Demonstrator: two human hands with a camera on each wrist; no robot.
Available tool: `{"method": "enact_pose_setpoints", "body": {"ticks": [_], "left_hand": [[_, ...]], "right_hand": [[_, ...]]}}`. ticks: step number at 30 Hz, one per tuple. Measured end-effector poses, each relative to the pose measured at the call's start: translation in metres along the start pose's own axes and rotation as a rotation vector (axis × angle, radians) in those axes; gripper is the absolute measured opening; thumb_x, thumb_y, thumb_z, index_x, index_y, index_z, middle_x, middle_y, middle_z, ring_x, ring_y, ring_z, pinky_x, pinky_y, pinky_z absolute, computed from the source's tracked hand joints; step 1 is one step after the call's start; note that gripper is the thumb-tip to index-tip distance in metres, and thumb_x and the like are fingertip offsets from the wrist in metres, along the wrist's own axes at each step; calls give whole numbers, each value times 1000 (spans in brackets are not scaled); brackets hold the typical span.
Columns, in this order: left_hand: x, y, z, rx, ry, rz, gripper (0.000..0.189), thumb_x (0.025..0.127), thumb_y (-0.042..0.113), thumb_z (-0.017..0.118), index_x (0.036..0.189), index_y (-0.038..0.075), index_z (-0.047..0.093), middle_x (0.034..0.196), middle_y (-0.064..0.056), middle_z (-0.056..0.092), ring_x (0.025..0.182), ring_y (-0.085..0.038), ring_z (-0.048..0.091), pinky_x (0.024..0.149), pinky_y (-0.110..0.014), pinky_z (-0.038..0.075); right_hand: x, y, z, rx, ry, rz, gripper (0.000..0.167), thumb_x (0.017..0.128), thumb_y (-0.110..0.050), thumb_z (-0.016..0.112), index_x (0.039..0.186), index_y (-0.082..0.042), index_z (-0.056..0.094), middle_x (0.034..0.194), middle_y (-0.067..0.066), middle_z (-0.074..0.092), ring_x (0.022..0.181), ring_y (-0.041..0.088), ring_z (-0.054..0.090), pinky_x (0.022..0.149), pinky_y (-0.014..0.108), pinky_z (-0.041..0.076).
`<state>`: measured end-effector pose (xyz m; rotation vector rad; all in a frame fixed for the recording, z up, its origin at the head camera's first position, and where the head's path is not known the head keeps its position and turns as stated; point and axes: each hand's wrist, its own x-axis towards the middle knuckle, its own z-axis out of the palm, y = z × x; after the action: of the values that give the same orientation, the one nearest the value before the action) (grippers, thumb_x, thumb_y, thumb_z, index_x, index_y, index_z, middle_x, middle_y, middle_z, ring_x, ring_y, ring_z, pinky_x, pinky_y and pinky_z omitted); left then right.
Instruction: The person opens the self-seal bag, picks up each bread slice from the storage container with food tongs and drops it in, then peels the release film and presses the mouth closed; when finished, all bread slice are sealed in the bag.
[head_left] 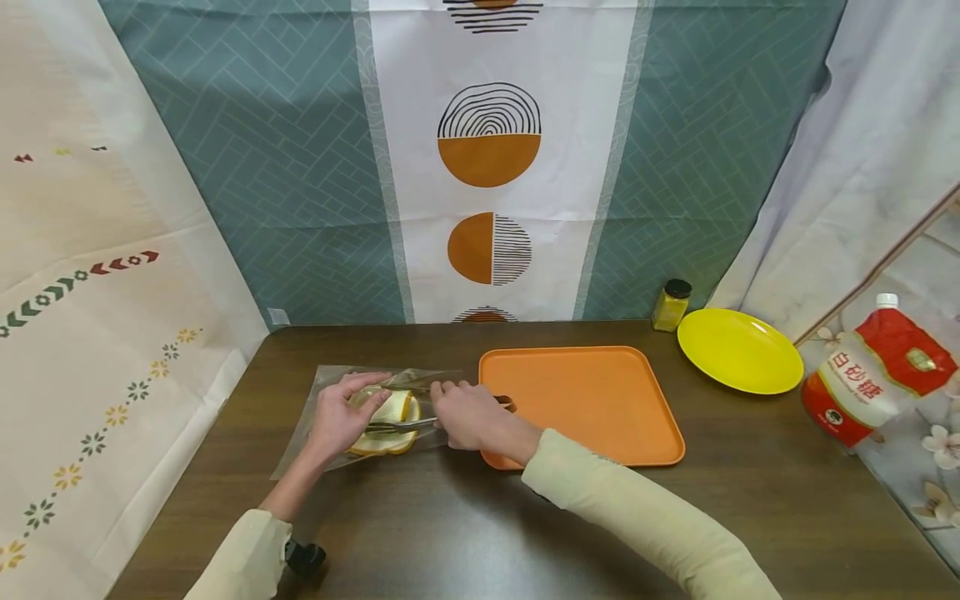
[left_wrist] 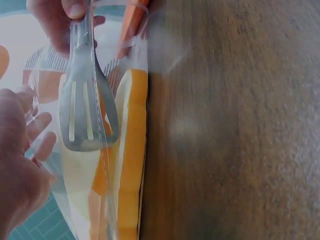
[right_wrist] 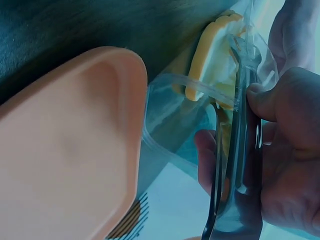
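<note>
Teal-and-white cloth (head_left: 300, 167) behind brown table (head_left: 450, 533)

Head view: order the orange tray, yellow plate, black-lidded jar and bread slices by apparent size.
1. Orange tray
2. Yellow plate
3. Bread slices, taken together; partly covered, so ranked by what shows
4. Black-lidded jar

I see shiny metal tongs (left_wrist: 80, 100) beside the smooth plastic tray (head_left: 585, 408). Beneath it, the wood-look tabletop (head_left: 420, 517) gleams.
</note>
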<state>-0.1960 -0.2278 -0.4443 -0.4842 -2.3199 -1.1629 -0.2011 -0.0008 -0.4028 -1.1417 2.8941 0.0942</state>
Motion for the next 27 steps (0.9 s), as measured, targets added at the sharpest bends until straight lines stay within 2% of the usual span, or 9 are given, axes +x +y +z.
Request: {"method": "enact_pose_setpoints", "body": {"ticks": [3, 6, 9, 12, 21, 27], "left_hand": [[-1, -1, 0, -5, 5, -6, 24, 82, -3, 79, 106, 1, 77, 104, -13, 74, 101, -33, 68, 101, -52, 43], [-1, -1, 0, 6, 6, -6, 25, 82, -2, 80, 106, 2, 77, 104, -12, 74, 101, -31, 68, 93, -36, 48], [0, -1, 1, 10, 10, 6, 25, 81, -2, 81, 106, 3, 77, 104, -11, 75, 100, -30, 68, 88, -22, 46], [0, -1, 1, 5, 12, 10, 25, 81, -2, 81, 106, 3, 77, 104, -10, 75, 100, -29, 68, 87, -16, 44], [0, 1, 0, -8, -3, -1, 26, 82, -1, 80, 107, 3, 77, 106, -10, 74, 103, -29, 67, 91, -16, 42], [-2, 0, -1, -17, -20, -46, 26, 84, 2, 80, 109, 5, 77, 109, -8, 74, 107, -27, 66, 93, -26, 45]], "right_hand": [[2, -2, 1, 5, -13, -3, 61, 98, -32, 64, 146, 1, 46, 127, 12, 61, 103, 28, 62, 76, 37, 56], [3, -3, 2, 6, -13, -5, 61, 98, -33, 63, 145, 2, 46, 126, 13, 61, 101, 28, 62, 77, 36, 56], [4, -3, 3, 7, -3, -5, 57, 100, -34, 61, 144, 1, 47, 123, 12, 62, 98, 26, 63, 76, 35, 56], [6, -2, 3, 15, -7, -6, 56, 101, -35, 59, 143, 1, 47, 123, 12, 61, 97, 26, 63, 76, 34, 56], [8, 0, 3, 55, -24, -29, 57, 100, -36, 60, 142, 2, 49, 124, 13, 62, 102, 27, 63, 82, 36, 55], [8, 3, 2, 63, -21, -71, 56, 101, -37, 59, 138, 3, 50, 118, 14, 62, 97, 26, 63, 82, 36, 55]]}}
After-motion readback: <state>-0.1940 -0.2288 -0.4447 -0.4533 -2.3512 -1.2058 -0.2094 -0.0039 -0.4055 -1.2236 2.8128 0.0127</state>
